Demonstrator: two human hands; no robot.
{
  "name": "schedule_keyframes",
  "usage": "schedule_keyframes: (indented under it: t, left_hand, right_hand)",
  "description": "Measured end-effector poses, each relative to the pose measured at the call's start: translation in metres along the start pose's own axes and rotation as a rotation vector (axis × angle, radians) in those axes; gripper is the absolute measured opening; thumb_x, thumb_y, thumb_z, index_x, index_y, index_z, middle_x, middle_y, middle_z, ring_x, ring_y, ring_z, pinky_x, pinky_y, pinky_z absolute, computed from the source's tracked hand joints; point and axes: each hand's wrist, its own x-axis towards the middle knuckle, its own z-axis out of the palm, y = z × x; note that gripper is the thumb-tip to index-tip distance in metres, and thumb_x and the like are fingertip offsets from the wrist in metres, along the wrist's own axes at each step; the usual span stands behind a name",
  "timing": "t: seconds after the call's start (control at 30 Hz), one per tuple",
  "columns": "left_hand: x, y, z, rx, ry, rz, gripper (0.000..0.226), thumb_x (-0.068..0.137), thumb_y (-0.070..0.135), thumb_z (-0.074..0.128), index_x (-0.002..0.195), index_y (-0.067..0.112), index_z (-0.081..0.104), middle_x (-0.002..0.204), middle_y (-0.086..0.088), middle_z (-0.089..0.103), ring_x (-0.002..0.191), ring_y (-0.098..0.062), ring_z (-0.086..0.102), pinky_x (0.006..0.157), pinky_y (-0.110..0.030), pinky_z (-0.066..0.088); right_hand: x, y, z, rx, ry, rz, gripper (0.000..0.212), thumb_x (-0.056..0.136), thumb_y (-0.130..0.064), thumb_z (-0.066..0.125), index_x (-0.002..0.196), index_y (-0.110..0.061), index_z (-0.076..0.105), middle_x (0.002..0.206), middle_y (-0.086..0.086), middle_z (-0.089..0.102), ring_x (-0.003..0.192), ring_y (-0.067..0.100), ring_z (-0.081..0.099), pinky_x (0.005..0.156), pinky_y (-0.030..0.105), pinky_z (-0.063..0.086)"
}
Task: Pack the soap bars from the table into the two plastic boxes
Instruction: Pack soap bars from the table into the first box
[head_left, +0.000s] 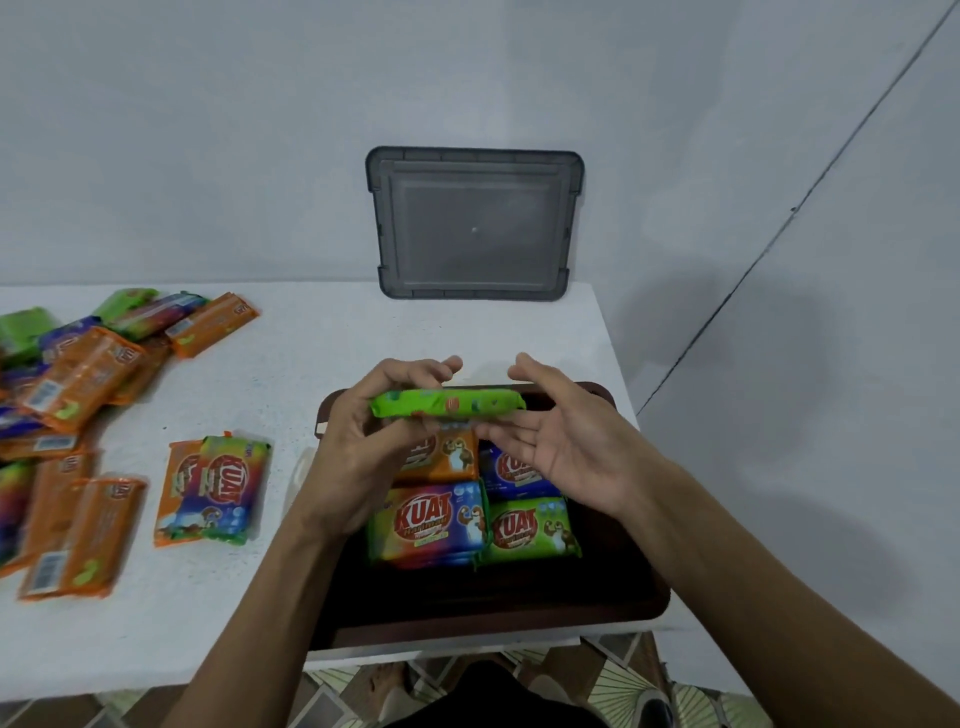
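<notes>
The white speckled table (311, 338) runs back to a pale wall (208, 130), where a grey lid (472, 223) leans upright. My left hand (358, 431) curls its fingers round the left end of a green soap bar (447, 404), held edge-on just above the dark plastic box (493, 621). My right hand (566, 447) is spread open at the bar's right end, fingers straight. Packed bars (431, 519) lie flat in the box's far half, with open floor in its near half. The box sits by the table's right and front edges. A pile of bars (78, 374) crowds the left side.
</notes>
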Motion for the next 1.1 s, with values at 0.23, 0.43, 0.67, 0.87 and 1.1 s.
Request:
schedule_keyframes:
  t: [0.23,0.43,0.67,0.87,1.1]
  left_hand:
    - [0.0,0.012,-0.016,0.288,-0.092,-0.074,0.028,0.081,-0.001,0.059,0.082,0.024,0.072,0.14,-0.007,0.047,0.135,-0.02,0.044,0.089,-0.037,0.053]
    - [-0.004,0.011,-0.038,0.674,0.112,0.037,0.021,0.091,0.003,0.056,0.099,0.017,0.068,0.128,-0.003,0.056,0.126,-0.014,0.052,0.095,-0.024,0.05]
    - [-0.017,-0.002,-0.048,0.884,0.243,0.034,0.022,0.092,0.027,0.053,0.113,0.028,0.061,0.118,0.008,0.062,0.114,-0.012,0.058,0.093,-0.033,0.051]
    - [-0.02,-0.006,-0.045,0.952,0.244,0.05,0.023,0.091,0.031,0.053,0.113,0.029,0.061,0.116,0.012,0.06,0.111,-0.002,0.056,0.085,-0.011,0.046]
    - [-0.021,-0.009,-0.046,1.046,0.224,0.072,0.016,0.096,0.02,0.057,0.111,0.026,0.062,0.115,0.01,0.058,0.11,0.006,0.052,0.083,-0.005,0.042]
  right_hand:
    - [-0.003,0.003,-0.016,-0.136,-0.147,0.085,0.041,0.085,-0.004,0.061,0.125,-0.011,0.063,0.118,0.016,0.067,0.088,0.023,0.067,0.066,0.027,0.056]
    - [-0.015,-0.005,-0.033,-0.494,-0.058,-0.098,0.031,0.093,0.003,0.056,0.115,-0.015,0.07,0.116,0.01,0.069,0.103,0.025,0.069,0.08,0.039,0.06]
    - [-0.034,-0.015,-0.047,-1.168,0.041,-0.173,0.028,0.095,-0.005,0.058,0.114,-0.023,0.066,0.11,-0.004,0.063,0.095,0.011,0.067,0.066,0.024,0.059]
    - [-0.021,0.01,-0.053,-1.235,0.042,-0.038,0.03,0.096,-0.004,0.057,0.116,-0.026,0.062,0.133,0.003,0.051,0.109,0.022,0.062,0.075,0.034,0.062]
    - [-0.007,0.035,-0.052,-1.209,0.095,0.088,0.035,0.093,0.003,0.055,0.111,-0.026,0.062,0.14,0.003,0.042,0.111,0.024,0.06,0.076,0.035,0.062]
